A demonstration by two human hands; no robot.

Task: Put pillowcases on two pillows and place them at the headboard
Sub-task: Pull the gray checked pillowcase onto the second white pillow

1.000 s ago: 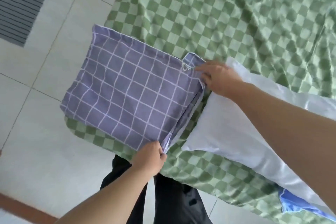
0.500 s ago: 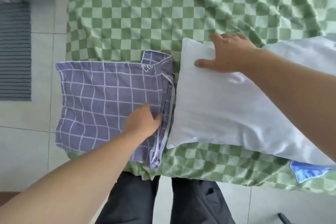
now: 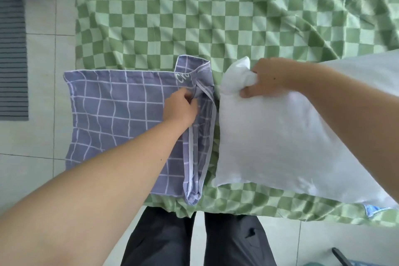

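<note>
Left hand (image 3: 183, 106) gripping pillowcase (image 3: 121, 119) opening near bed (image 3: 216, 17) edge, right hand (image 3: 266, 79) bunching pillow (image 3: 280, 140) corner; best fed corner-first, opening held wide.

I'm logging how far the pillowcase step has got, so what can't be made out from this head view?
- White pillow: its far end runs off the right edge, partly behind the right forearm.
- Purple grid pillowcase: the left hand covers where its fingers meet the opening.
- Printed lettering: folded over, unreadable.
- Headboard and second pillow: outside the frame.
- Blue fabric: mostly under the pillow.
</note>
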